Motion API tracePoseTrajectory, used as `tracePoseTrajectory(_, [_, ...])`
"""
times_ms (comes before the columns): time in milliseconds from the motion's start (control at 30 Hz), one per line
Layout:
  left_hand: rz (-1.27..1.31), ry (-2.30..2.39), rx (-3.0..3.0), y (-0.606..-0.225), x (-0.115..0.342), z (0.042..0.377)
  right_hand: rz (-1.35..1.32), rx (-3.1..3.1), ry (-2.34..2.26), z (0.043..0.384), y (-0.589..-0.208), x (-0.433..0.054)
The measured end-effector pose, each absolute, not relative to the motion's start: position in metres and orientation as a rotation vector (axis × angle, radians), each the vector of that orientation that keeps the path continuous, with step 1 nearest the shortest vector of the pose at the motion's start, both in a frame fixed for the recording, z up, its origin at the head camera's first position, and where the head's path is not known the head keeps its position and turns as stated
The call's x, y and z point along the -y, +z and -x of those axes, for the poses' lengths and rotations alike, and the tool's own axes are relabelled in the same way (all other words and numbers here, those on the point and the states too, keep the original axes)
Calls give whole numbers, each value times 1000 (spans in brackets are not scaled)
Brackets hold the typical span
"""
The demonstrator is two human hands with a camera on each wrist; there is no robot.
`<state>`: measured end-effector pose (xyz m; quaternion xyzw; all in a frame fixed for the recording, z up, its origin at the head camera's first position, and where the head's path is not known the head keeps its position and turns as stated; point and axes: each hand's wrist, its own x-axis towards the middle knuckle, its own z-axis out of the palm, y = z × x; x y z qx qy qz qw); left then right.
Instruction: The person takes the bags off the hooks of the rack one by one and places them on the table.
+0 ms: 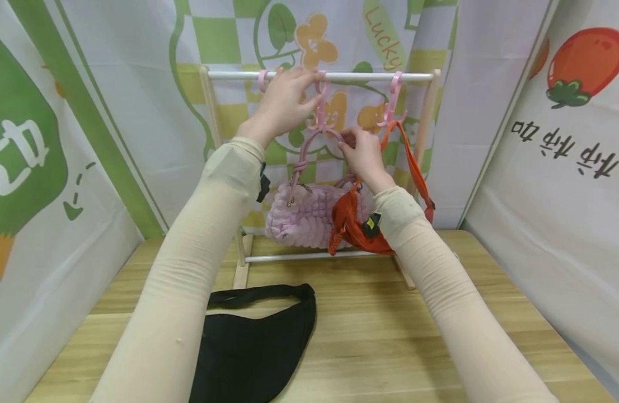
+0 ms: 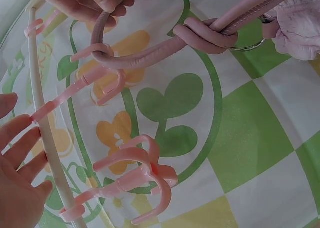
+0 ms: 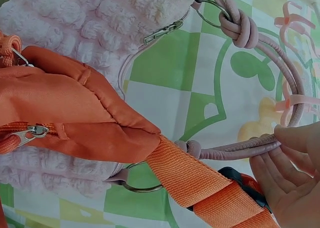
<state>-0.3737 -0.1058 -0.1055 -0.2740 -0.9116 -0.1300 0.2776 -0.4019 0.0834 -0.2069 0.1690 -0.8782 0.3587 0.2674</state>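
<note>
A pale pink, puffy fabric handbag (image 1: 301,218) is hanging below both hands, its knotted pink tubular handle (image 1: 303,154) looping over the prong of a pink plastic hook (image 1: 320,115). The right hand (image 1: 364,154) is pinching this handle between thumb and fingers, just beside the hook and well above the bag's body. The left hand (image 1: 289,101) is holding nothing; its fingers are spreading loosely, touching the white round rail (image 1: 367,76) where the hook is clipping on. An orange fabric waist bag (image 1: 346,218) is hanging from another pink hook (image 1: 394,101), partly covering the handbag. Nearer, a black fabric bag (image 1: 259,347) is lying on the wood-grain table (image 1: 370,336).
</note>
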Motion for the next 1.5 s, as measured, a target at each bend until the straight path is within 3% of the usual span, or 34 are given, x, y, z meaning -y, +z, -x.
tracePoseTrajectory(1500, [722, -336, 2442, -107, 106, 376, -411, 2357, 1298, 402, -196, -74])
